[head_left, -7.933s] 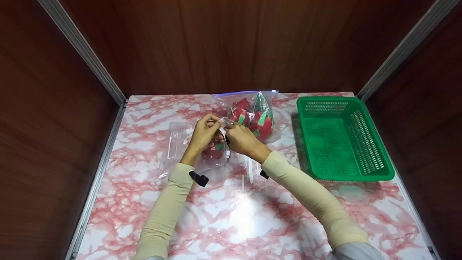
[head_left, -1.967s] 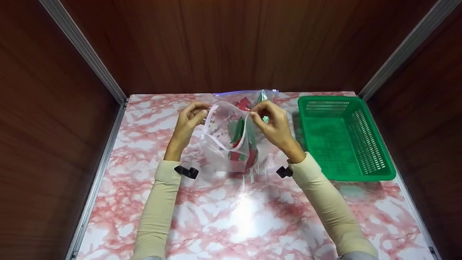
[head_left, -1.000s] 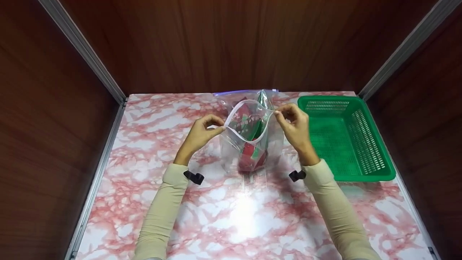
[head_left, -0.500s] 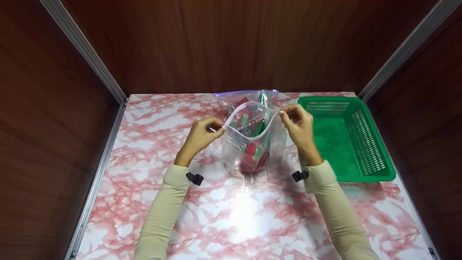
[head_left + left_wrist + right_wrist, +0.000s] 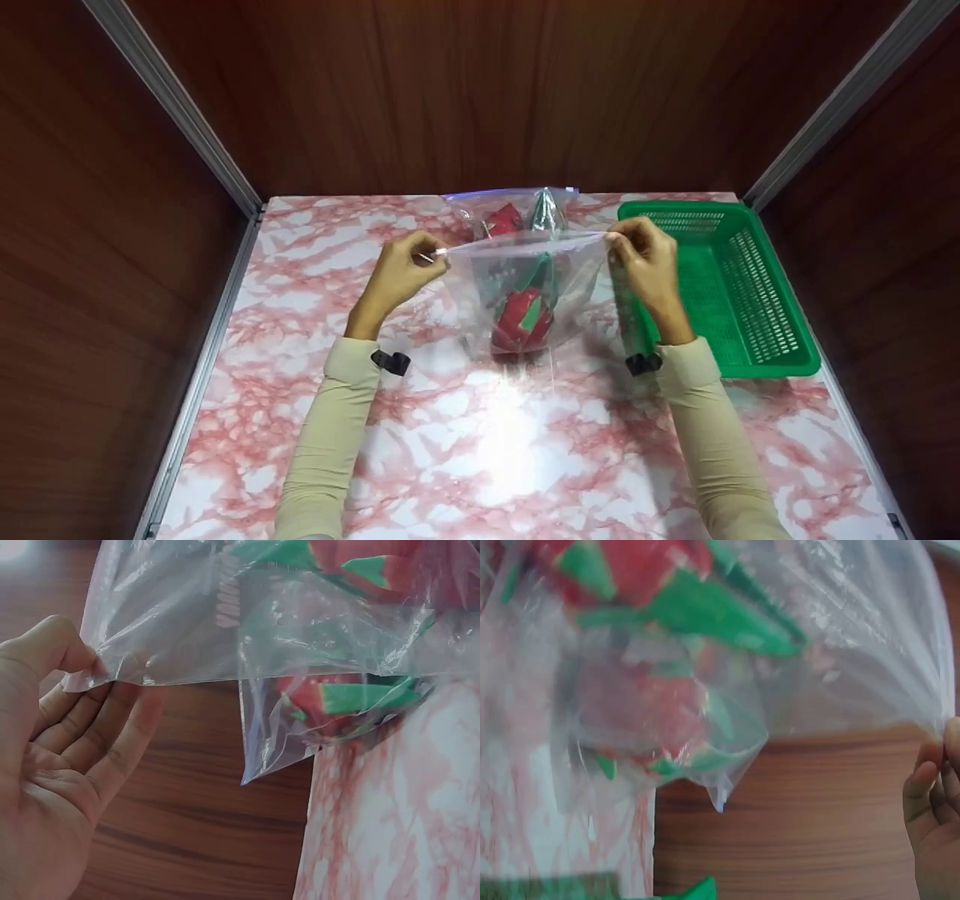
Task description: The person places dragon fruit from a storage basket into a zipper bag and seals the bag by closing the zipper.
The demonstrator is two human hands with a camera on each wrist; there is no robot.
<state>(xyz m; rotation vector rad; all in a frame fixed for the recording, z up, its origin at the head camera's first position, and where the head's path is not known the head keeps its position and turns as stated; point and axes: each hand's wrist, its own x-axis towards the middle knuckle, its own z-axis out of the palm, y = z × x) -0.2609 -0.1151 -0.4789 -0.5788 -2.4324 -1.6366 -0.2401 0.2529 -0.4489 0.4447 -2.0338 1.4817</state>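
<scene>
A clear zip bag [image 5: 577,292] with a dragon fruit [image 5: 525,319] in it stands upright between my hands, its top edge pulled straight and flat. My left hand [image 5: 401,274] pinches the left top corner between thumb and finger, as the left wrist view also shows on the bag [image 5: 180,622]. At the opposite corner my right hand [image 5: 649,259] pinches the bag with thumb and fingertip. The dragon fruit [image 5: 652,577] shows red with green scales through the plastic in the right wrist view. Printing on the bag is too blurred to read.
Behind it lies a second zip bag [image 5: 480,196] with a purple-blue zip, holding dragon fruit [image 5: 504,219] partly hidden by the front bag. A green plastic basket [image 5: 806,330] stands at the right, close to my right hand. Wooden panels [image 5: 480,97] enclose the marbled table [image 5: 300,420].
Both hands have brought the fruit-filled bag upright from lying at the left. Since half a second ago they have spread apart, and the round bag mouth has become a straight line.
</scene>
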